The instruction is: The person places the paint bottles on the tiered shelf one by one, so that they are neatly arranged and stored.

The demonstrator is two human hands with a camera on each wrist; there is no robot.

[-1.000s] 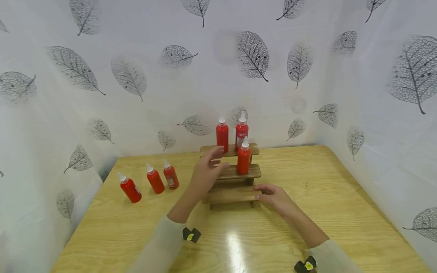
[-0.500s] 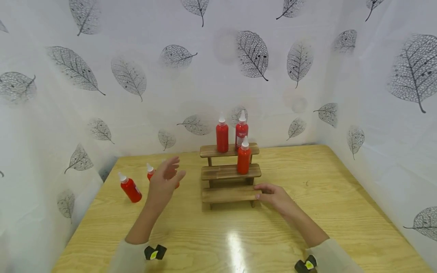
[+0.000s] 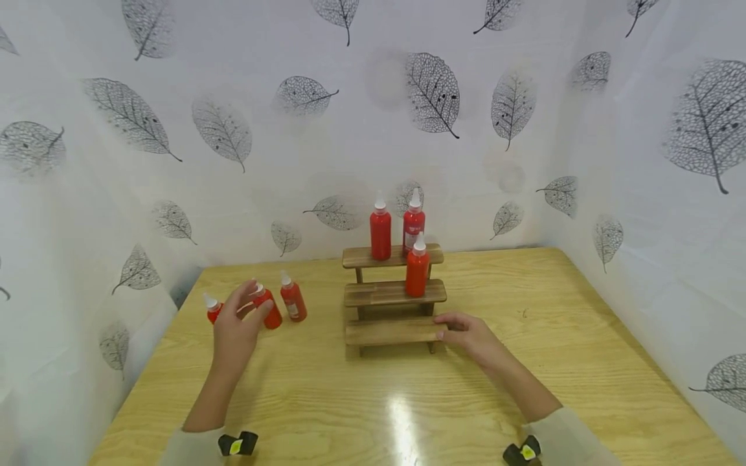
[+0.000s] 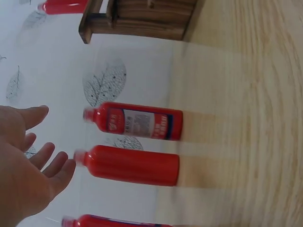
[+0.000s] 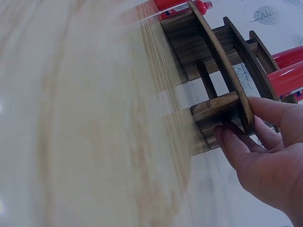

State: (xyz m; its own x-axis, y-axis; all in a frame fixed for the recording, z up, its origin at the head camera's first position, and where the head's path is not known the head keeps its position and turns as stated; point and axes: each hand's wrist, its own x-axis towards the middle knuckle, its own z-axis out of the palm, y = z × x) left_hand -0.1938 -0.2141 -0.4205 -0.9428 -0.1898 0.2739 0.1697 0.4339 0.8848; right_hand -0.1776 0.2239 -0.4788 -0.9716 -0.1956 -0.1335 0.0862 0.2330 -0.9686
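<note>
My left hand (image 3: 236, 327) hovers by the red bottles at the left, fingers loosely spread and holding nothing. The left wrist view has its fingertips close to the cap of the middle red bottle (image 4: 135, 165). Beside that one stands a labelled red bottle (image 4: 142, 122); the leftmost red bottle (image 3: 213, 310) is partly hidden behind my hand. My right hand (image 3: 474, 340) pinches the right end of the bottom step of a three-step wooden stand (image 3: 396, 331), thumb on top and fingers underneath. On the stand, two red bottles (image 3: 381, 236) occupy the top step and one red bottle (image 3: 416, 273) the middle step's right end.
The stand rests on a light wooden table (image 3: 350, 401). A white curtain (image 3: 350, 149) printed with dark leaves encloses the table's back and sides. Bottles on the upper steps rise close to the back curtain.
My left hand has moved left, away from the stand and over to the bottles at the left. The right hand stays on the bottom step, and the stand's bottles have not moved.
</note>
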